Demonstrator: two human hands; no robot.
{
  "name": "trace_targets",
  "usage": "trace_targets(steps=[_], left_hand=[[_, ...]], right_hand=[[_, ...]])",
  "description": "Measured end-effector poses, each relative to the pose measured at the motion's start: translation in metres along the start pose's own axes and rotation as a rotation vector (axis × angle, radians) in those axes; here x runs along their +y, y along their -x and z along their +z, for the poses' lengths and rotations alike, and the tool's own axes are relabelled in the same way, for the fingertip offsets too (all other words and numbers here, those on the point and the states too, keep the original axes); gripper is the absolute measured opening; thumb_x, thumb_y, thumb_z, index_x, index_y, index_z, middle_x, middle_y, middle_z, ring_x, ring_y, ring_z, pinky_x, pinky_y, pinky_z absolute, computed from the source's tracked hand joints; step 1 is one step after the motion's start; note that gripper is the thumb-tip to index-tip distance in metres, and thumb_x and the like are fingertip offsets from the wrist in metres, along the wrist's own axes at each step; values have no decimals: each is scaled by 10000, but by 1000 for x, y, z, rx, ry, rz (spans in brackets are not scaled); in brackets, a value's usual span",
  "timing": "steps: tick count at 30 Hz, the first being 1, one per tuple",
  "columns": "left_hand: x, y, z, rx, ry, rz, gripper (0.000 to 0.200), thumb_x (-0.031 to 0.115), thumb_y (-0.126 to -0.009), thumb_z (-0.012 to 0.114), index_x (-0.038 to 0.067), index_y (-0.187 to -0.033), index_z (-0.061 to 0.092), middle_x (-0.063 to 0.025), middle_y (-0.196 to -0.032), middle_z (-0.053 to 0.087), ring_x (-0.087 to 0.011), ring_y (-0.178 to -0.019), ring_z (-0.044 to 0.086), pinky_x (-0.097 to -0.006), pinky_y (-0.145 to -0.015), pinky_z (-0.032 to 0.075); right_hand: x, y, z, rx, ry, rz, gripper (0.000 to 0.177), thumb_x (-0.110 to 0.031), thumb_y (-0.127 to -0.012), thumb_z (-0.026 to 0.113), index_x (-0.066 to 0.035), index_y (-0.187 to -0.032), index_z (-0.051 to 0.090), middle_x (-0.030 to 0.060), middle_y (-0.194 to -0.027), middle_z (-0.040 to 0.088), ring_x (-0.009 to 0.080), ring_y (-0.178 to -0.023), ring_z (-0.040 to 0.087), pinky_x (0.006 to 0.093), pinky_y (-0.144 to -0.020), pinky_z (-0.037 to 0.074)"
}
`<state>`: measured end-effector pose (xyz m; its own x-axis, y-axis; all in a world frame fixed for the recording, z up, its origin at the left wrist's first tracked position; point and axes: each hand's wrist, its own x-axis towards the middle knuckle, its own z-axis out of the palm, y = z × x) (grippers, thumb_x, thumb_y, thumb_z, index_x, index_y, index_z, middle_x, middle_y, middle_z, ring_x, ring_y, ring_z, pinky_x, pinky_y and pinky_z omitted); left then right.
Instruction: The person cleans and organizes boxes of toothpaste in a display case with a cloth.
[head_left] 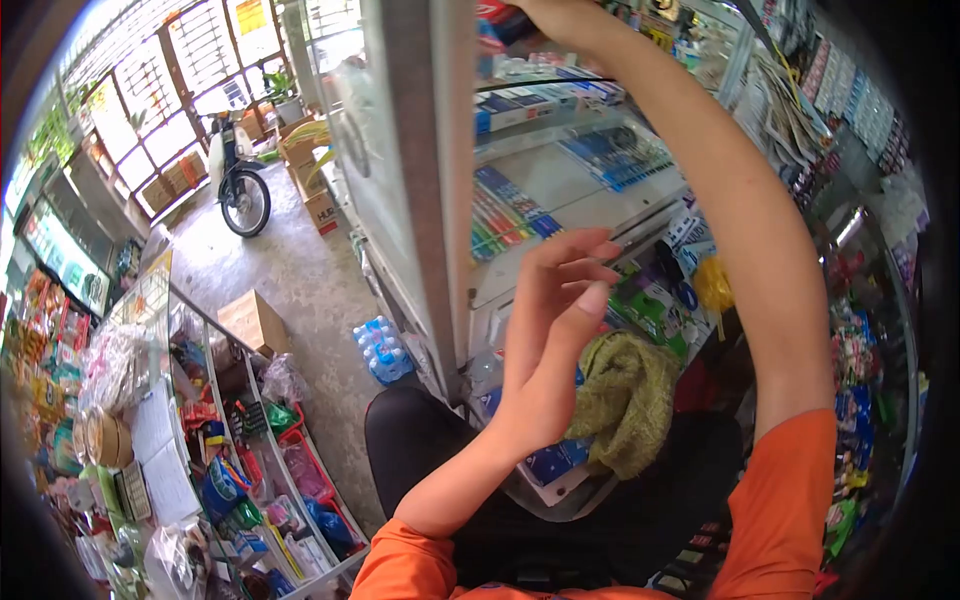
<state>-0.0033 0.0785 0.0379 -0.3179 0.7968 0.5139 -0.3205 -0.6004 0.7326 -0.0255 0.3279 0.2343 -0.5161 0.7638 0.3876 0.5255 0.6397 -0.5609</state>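
1. Grey shop floor [315, 265], left of centre; motorbike [243, 185] upright at upper left; display case [545, 190] with packets, upper centre.
2. Left hand [548, 365], centre: partly open, fingers loosely bent, nothing seen held — a green cloth [630, 410] lies just beside it. Forearm slants up from the lower left.
3. Right hand [562, 18], top edge: cut off by the frame, at a red-and-dark item [503, 14] — grip cannot be told. Arm raised, curving up the right side.
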Motion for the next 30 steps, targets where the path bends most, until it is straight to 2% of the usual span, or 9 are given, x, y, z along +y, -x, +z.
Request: trace_targets(steps=[2,3,4,5,7,8,12,14,30], left_hand=[[8,0,-3,1,5,-17,476,249,-1000,542,7,-1406,482,-119,-1323,560,-204,-1162,550,-374,-1057,408],[8,-1,-5,5,-2,73,431,223,-1006,527,-8,-1369,501,-123,-1285,576,-201,-1128,560,-369,-1047,415],[9,2,-10,25,3,82,431,223,-1006,527,-8,-1369,501,-123,-1285,576,-201,-1128,560,-369,-1047,415],[9,6,-16,8,-9,195,393,160,-1005,527,-18,-1355,512,-133,-1285,575,-201,-1123,559,-358,-1013,433],[15,6,-21,19,-8,433,304,66,-992,537,-49,-1273,569,-154,-1198,605,-212,-1037,591,-342,-945,467],[22,6,-26,27,-3,448,304,66,-992,537,-49,-1273,569,-154,-1198,605,-212,-1037,591,-342,-945,467],[48,11,-41,-81,-150,434,308,112,-991,517,-61,-1243,558,-157,-1161,619,-214,-1031,591,-359,-967,466],[52,13,-45,-122,-150,299,305,122,-1001,518,-61,-1238,576,-147,-1146,632,-204,-1003,603,-338,-948,474],[42,15,-40,-195,-158,324,255,90,-991,572,-36,-1204,634,-132,-1079,684,-202,-951,658,-329,-857,504]], right_hand=[[3,-5,5,-5,-30,7,523,-479,-1078,469,-84,-1347,682,147,-1198,723,242,-1030,684,417,-922,522],[5,-8,6,4,-54,23,541,-497,-1092,436,-86,-1337,688,147,-1197,723,230,-1030,685,420,-930,521],[15,-27,9,-106,-276,128,567,-503,-1106,392,-71,-1332,682,138,-1177,725,226,-1049,675,425,-985,502],[17,-22,7,-240,-370,73,569,-458,-1126,344,-20,-1273,677,142,-1193,719,255,-1136,650,431,-1019,489],[2,-25,12,-251,-349,42,566,-457,-1124,347,-20,-1273,676,141,-1192,719,255,-1135,651,431,-1018,489],[-6,-28,12,-248,-341,29,563,-455,-1123,350,-20,-1274,675,141,-1191,719,255,-1133,651,430,-1016,490],[-29,-36,19,-226,-321,-6,552,-449,-1117,363,-21,-1278,673,139,-1188,719,254,-1126,654,428,-1010,491],[-33,-39,23,-215,-319,-14,546,-445,-1114,370,-21,-1279,671,138,-1186,719,254,-1123,655,427,-1007,492],[8,-22,10,-59,-397,18,506,-420,-1089,423,-22,-1292,660,132,-1173,719,252,-1096,664,420,-983,499]])
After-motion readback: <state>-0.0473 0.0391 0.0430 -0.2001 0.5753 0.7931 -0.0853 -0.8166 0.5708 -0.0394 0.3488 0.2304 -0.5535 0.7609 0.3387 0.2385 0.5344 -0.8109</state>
